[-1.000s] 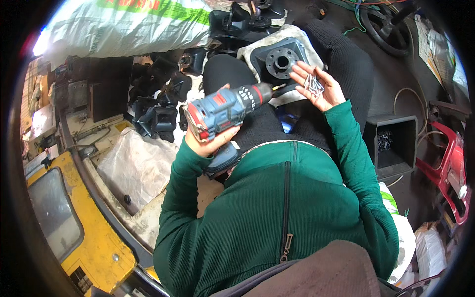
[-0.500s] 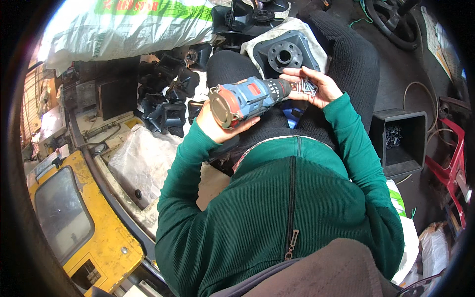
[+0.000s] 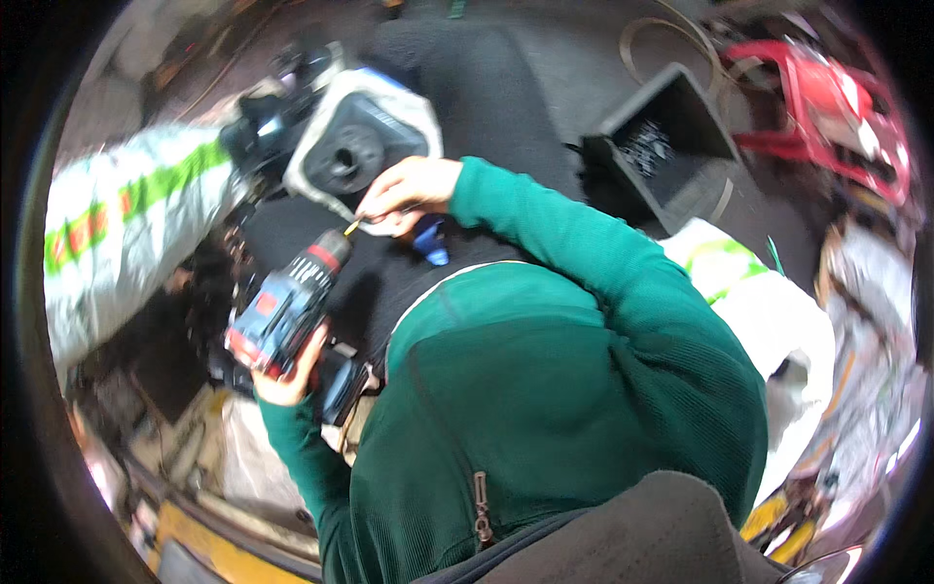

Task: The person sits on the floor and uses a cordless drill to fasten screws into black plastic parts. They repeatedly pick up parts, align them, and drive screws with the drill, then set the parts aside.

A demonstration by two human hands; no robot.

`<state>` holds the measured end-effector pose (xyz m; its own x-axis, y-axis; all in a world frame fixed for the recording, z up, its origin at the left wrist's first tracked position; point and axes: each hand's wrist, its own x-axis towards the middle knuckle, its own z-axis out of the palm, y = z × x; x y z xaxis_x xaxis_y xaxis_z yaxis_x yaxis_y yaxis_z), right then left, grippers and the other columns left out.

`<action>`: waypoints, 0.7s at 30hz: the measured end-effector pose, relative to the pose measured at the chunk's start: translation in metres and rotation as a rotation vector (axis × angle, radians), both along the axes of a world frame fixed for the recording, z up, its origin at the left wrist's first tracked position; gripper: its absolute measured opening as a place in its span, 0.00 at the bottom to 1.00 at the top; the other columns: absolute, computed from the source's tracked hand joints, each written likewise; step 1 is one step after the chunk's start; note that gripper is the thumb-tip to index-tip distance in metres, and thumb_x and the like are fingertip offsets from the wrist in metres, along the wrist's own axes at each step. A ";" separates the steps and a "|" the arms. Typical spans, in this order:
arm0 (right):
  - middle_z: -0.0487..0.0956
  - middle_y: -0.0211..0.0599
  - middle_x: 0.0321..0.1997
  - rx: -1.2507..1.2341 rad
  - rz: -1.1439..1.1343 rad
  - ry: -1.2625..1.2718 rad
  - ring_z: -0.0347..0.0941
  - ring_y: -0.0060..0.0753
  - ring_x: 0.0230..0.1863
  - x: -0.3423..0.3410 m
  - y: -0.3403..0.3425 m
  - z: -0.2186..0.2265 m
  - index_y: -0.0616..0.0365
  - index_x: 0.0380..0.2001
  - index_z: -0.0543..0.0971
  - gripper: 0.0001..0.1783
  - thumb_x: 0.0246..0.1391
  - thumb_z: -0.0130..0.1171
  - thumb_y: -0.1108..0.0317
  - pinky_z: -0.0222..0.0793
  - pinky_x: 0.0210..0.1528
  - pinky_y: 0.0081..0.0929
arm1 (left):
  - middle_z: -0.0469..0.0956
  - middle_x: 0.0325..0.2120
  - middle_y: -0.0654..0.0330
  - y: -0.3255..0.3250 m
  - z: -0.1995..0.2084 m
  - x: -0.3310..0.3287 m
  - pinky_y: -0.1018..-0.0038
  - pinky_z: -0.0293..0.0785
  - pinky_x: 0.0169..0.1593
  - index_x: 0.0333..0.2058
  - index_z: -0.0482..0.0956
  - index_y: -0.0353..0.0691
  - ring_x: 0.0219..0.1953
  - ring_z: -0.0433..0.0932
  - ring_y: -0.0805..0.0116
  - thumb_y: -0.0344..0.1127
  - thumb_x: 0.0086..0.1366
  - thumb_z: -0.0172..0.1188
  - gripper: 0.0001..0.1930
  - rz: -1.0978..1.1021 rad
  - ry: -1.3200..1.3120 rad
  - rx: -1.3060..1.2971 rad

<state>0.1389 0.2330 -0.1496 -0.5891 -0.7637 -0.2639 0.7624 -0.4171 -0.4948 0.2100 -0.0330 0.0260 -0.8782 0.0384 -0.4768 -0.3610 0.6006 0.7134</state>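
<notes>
My left hand (image 3: pixel 295 372) is wrapped round the grip of a blue and red cordless drill (image 3: pixel 277 313). The drill slants up and to the right, and its thin bit (image 3: pixel 351 229) ends at the fingertips of my right hand (image 3: pixel 409 191). That hand is closed; half a second ago screws lay in its palm, and its fingers now hide them. Just beyond it, a black square part with a round, holed hub (image 3: pixel 352 156) rests on a white cloth (image 3: pixel 426 115) by my legs.
To the right stands a dark open bin (image 3: pixel 671 190) with many small screws in it. Past it is a red plastic chair (image 3: pixel 793 97). A white and green sack (image 3: pixel 136 248) lies at left, another white sack (image 3: pixel 778 341) at right. Black parts (image 3: pixel 268 122) are piled beyond the first sack.
The whole view has swung round. My right hand has gone from an open palm of screws to closed fingers at the bit. The drill stays in my left hand, its bit now visible.
</notes>
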 end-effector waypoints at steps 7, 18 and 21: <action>0.75 0.30 0.29 0.032 0.028 -0.014 0.72 0.18 0.29 -0.001 0.005 0.005 0.64 0.40 0.77 0.15 0.50 0.60 0.68 0.77 0.33 0.23 | 0.79 0.31 0.59 -0.004 0.001 -0.006 0.75 0.72 0.36 0.40 0.76 0.35 0.30 0.77 0.70 0.27 0.51 0.64 0.15 -0.057 -0.059 0.038; 0.72 0.27 0.28 0.084 0.104 0.003 0.69 0.15 0.29 -0.007 0.006 0.010 0.63 0.43 0.75 0.16 0.54 0.56 0.64 0.72 0.30 0.14 | 0.76 0.37 0.56 -0.003 0.012 -0.007 0.71 0.74 0.43 0.43 0.69 0.33 0.39 0.77 0.65 0.39 0.44 0.73 0.30 -0.050 -0.075 -0.093; 0.70 0.26 0.26 0.067 0.112 -0.017 0.69 0.15 0.25 -0.008 0.006 0.007 0.65 0.43 0.75 0.16 0.55 0.54 0.64 0.74 0.30 0.15 | 0.75 0.38 0.55 0.000 0.014 -0.007 0.70 0.73 0.44 0.44 0.67 0.33 0.39 0.77 0.63 0.41 0.43 0.73 0.32 -0.220 0.026 -0.185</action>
